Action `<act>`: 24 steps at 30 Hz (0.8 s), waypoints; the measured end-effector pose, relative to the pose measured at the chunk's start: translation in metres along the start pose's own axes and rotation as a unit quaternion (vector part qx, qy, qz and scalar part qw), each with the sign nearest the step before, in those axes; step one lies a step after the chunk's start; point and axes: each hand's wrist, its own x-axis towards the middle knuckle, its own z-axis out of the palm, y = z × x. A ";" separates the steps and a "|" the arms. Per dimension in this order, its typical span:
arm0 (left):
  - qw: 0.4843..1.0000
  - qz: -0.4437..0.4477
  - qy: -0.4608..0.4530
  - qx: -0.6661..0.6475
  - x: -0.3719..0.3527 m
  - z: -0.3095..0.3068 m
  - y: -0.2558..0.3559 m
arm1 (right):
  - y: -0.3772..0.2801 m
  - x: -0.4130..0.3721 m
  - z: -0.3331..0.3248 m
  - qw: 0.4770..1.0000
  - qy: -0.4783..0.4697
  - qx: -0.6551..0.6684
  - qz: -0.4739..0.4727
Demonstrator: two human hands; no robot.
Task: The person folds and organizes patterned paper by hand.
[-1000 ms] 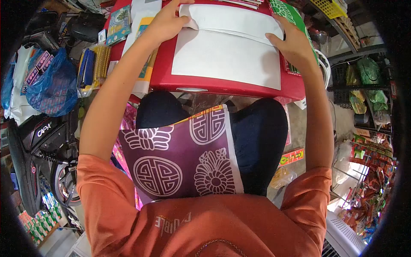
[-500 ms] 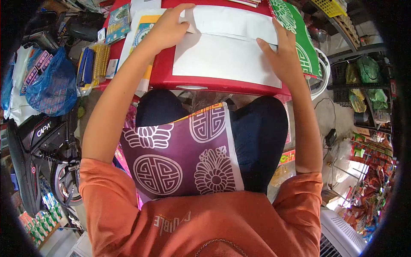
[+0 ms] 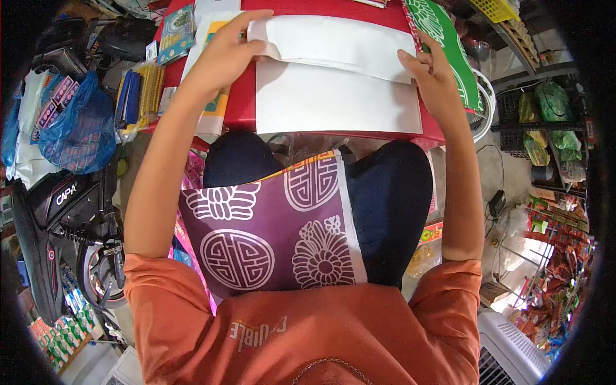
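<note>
Left hand and right hand, both partly closed, are gripping white paper at opposite ends, presumably holding it straight between them over the red table.

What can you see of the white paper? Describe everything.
The white paper looks thin and plain, with no print visible. Its near part lies flat and roughly rectangular on the red table, reaching about to the near edge. Across the far side runs a raised, curved flap. The left hand holds the flap's left end, the right hand its right end. Whether it is one folded sheet is unclear.
</note>
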 end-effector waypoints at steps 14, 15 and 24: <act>0.975 -0.023 -0.034 -0.216 0.020 -0.059 -0.019 | -0.008 -0.010 0.009 0.947 -0.066 0.303 0.081; 0.970 -0.055 -0.014 -0.235 0.015 -0.051 -0.009 | -0.001 -0.008 0.008 0.953 -0.053 0.290 0.066; 0.949 -0.113 0.021 -0.293 0.013 -0.036 0.025 | -0.034 0.013 0.003 0.853 0.142 -0.384 -0.323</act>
